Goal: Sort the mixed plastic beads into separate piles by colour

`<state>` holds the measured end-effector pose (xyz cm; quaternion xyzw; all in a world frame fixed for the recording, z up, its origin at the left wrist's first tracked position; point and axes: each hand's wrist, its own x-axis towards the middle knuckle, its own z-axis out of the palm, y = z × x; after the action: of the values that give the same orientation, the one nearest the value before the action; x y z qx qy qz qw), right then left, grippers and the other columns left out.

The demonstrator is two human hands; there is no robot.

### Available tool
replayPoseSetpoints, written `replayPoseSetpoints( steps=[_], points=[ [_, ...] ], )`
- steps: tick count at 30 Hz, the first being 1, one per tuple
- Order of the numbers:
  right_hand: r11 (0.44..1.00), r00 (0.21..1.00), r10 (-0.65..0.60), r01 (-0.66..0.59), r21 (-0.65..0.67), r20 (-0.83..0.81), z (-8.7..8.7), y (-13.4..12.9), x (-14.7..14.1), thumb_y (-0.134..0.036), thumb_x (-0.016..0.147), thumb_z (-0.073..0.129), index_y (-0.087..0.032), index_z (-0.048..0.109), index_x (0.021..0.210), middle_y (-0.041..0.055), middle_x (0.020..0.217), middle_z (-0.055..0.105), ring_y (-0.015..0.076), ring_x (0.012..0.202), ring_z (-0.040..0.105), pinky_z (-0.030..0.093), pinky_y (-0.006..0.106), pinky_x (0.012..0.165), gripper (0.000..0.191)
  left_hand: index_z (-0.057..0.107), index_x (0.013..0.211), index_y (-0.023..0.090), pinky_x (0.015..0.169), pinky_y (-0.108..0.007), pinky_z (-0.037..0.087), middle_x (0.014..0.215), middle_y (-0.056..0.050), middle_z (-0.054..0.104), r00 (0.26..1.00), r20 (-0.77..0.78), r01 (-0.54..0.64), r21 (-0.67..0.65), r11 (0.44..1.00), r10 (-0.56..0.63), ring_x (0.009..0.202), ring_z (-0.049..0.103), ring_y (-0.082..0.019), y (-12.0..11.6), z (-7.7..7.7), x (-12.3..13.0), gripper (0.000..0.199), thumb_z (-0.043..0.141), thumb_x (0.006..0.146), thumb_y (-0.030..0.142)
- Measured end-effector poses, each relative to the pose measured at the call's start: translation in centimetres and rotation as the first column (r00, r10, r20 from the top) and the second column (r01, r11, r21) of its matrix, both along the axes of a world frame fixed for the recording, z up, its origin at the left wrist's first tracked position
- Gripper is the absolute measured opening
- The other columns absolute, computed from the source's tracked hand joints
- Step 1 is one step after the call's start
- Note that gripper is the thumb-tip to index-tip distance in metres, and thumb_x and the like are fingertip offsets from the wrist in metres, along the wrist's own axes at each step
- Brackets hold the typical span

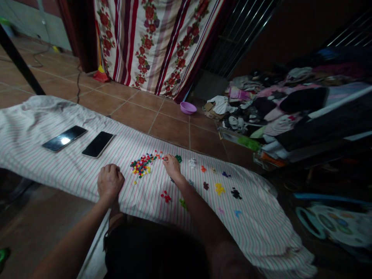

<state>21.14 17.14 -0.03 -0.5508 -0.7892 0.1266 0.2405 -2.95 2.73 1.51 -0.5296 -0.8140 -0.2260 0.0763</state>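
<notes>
On a white cloth with thin stripes point(197, 217) lie two black rectangular phones point(98, 144), one heap of small multicoloured pieces point(142, 166) and at least twelve single-colour clusters point(220, 189). The left hand point(110, 181) rests curled closed; the right hand point(172, 166) is beside the heap, its grip unclear.
</notes>
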Motion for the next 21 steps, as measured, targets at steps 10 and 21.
replayPoseSetpoints(
  steps=[10,21],
  points=[
    [0.983,0.985,-0.144,0.153,0.101,-0.096,1.4,2.0,5.1,-0.015,0.078,0.046,-0.021,0.067,0.092,0.0054,0.091,0.067,0.0184,0.085,0.06,0.046,0.03,0.082,0.026,0.058,0.084,0.017,0.077,-0.037,0.036,0.089,-0.011,0.059,1.0,0.016,0.011,-0.002,1.0,-0.011,0.089,0.047,-0.025,0.0,0.0,0.0,0.018,0.042,0.079,0.024],
    [0.973,0.968,-0.226,0.219,-0.072,-0.107,0.3,4.6,7.8,-0.01,0.078,0.044,-0.022,0.068,0.094,0.0048,0.096,0.071,0.0176,0.093,0.065,0.047,0.031,0.088,0.031,0.057,0.084,0.017,0.075,-0.036,0.035,0.089,-0.01,0.059,0.999,-0.032,0.002,0.001,1.0,-0.002,0.087,0.047,-0.024,0.1,-0.4,-0.1,0.019,0.039,0.081,0.024]
  ],
)
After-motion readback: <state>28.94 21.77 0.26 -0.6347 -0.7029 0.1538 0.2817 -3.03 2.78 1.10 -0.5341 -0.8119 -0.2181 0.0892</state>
